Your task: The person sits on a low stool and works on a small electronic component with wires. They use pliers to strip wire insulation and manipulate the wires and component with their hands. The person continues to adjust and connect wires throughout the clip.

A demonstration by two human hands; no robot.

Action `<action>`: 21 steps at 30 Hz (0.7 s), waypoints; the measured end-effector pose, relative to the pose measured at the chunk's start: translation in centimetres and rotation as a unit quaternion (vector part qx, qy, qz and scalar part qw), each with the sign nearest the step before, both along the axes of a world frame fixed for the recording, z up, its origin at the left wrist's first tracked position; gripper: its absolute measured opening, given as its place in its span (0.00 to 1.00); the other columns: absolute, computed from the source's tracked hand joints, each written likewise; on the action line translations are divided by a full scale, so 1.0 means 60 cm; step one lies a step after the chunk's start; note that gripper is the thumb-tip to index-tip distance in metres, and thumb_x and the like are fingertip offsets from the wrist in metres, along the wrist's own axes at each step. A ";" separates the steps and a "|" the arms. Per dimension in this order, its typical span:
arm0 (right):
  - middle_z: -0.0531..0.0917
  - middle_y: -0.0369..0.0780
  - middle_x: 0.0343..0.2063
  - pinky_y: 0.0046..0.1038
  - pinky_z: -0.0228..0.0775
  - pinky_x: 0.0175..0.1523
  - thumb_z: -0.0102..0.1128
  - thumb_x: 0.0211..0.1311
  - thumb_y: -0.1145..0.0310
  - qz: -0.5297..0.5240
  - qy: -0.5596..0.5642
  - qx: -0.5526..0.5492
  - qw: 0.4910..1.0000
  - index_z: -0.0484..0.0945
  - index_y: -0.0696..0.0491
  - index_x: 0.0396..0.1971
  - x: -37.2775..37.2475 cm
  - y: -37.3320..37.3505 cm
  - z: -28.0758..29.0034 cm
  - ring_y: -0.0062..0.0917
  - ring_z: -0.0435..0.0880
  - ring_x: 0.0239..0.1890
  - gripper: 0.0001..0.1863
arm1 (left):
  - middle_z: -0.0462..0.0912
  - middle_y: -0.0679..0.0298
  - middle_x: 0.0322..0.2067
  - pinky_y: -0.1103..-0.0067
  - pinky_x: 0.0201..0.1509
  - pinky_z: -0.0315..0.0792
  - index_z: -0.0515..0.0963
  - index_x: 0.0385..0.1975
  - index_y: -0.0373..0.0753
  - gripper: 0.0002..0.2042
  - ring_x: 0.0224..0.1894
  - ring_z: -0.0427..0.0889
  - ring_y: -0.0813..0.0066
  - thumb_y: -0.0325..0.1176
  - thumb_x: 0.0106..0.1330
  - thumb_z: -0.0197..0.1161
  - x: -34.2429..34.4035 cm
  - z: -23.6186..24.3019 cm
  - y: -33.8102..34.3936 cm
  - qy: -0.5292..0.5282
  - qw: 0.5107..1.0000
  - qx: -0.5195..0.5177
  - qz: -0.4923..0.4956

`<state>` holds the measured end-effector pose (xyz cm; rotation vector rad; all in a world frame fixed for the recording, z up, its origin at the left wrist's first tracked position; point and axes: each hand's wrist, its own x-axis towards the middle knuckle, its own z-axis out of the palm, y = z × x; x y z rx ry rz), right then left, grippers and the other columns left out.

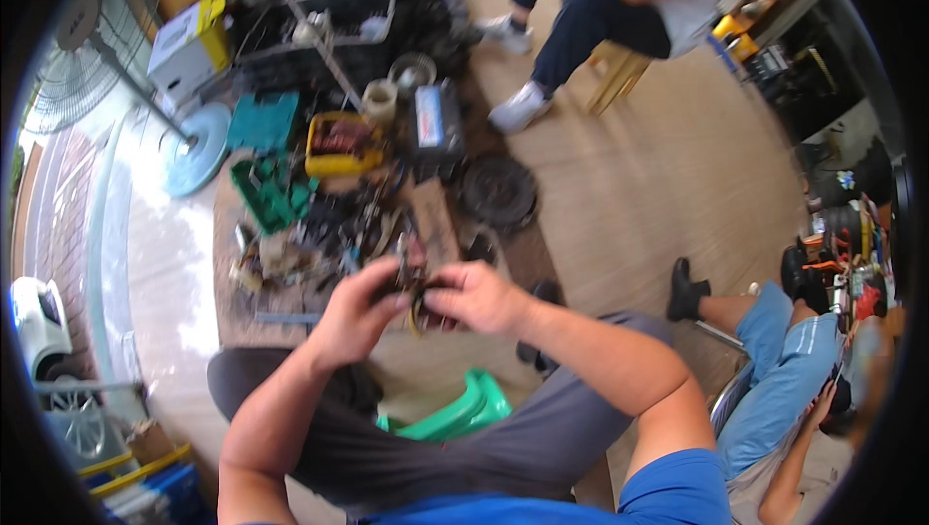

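Note:
Above my lap, my left hand (360, 310) and my right hand (476, 297) meet with fingers closed around a small dark metal part (414, 283). It has a reddish piece at its top and a yellowish strip at its lower end. Blur and my fingers hide its exact kind. Just beyond my hands lies a pile of loose metal parts (339, 220) on a brown mat. A green plastic tray (263, 198) and a yellow bin (341, 159) with reddish-brown pieces stand behind the pile.
A battery-like black box (437, 128) and a round dark wheel-like disc (498, 191) sit farther right. A fan base (196, 150) stands at left. One person sits ahead on a stool (619, 75), another at right. A green plastic seat (460, 411) is between my legs.

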<state>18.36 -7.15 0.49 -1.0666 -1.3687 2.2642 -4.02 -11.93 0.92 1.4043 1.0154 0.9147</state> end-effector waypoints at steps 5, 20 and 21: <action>0.79 0.31 0.25 0.20 0.72 0.33 0.58 0.73 0.68 0.033 0.031 -0.056 0.997 0.81 0.55 0.40 0.007 0.013 -0.017 0.14 0.76 0.26 0.07 | 0.82 0.65 0.50 0.79 0.61 0.70 0.72 0.60 0.31 0.19 0.53 0.76 0.80 0.18 0.68 0.58 0.003 -0.006 -0.010 -0.079 0.994 -0.069 0.006; 0.83 0.35 0.25 0.23 0.71 0.37 0.61 0.68 0.70 0.076 -0.101 0.331 0.935 0.82 0.60 0.38 0.017 0.028 0.050 0.14 0.78 0.30 0.08 | 0.84 0.65 0.34 0.80 0.45 0.76 0.74 0.46 0.33 0.20 0.40 0.82 0.80 0.24 0.56 0.76 -0.015 -0.012 -0.003 -0.006 0.979 -0.129 0.160; 0.83 0.36 0.25 0.24 0.72 0.37 0.61 0.68 0.70 0.078 -0.095 0.334 0.934 0.82 0.60 0.37 0.023 0.030 0.051 0.15 0.78 0.30 0.08 | 0.83 0.64 0.34 0.80 0.45 0.78 0.73 0.45 0.33 0.19 0.41 0.82 0.79 0.23 0.56 0.75 -0.018 -0.027 -0.001 -0.056 0.975 -0.119 0.178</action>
